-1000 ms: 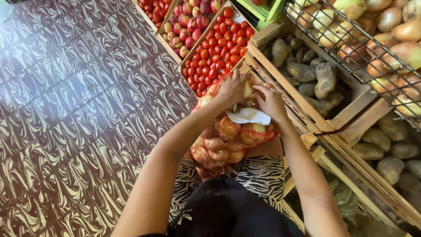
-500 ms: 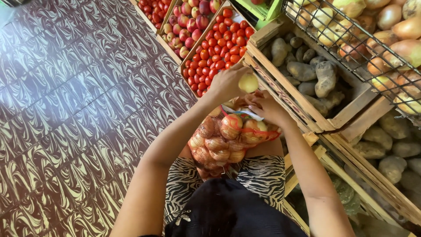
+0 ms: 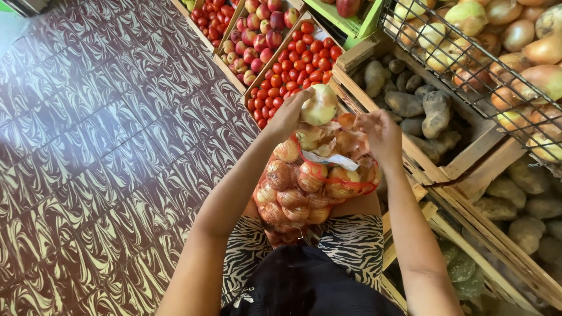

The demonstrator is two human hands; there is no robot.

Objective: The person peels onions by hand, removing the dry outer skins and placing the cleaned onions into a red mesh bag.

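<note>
Head view, looking straight down. Left hand [image 3: 288, 114]: fingers wrapped around a single pale yellow onion [image 3: 319, 104], round, with a smooth papery skin, lifted clear above the mouth of a red mesh sack [image 3: 304, 193]. Right hand [image 3: 380, 133]: fingers curled down at the far rim of the sack's opening, apparently pinching the mesh or the loose skins there; the grip itself is hidden behind the knuckles and cannot be told for certain. Loose, dry onion skins [image 3: 328, 140] and a white paper tag [image 3: 331, 159] lie at the sack's mouth. Sack contents: golden-brown onions, tightly packed, bulging through the netting; the sack rests upright against the person's zebra-patterned lap [image 3: 357, 240]. Just beyond the held onion: a wooden crate of small red tomatoes [image 3: 295, 61], and beside it a crate of red-and-yellow apples [image 3: 257, 29]. To the right: a slatted wooden crate of potatoes [image 3: 415, 105], and above it a wire basket of large onions [image 3: 503, 41]. Floor [image 3: 99, 146]: dark tiles with a cream swirl pattern.
</note>
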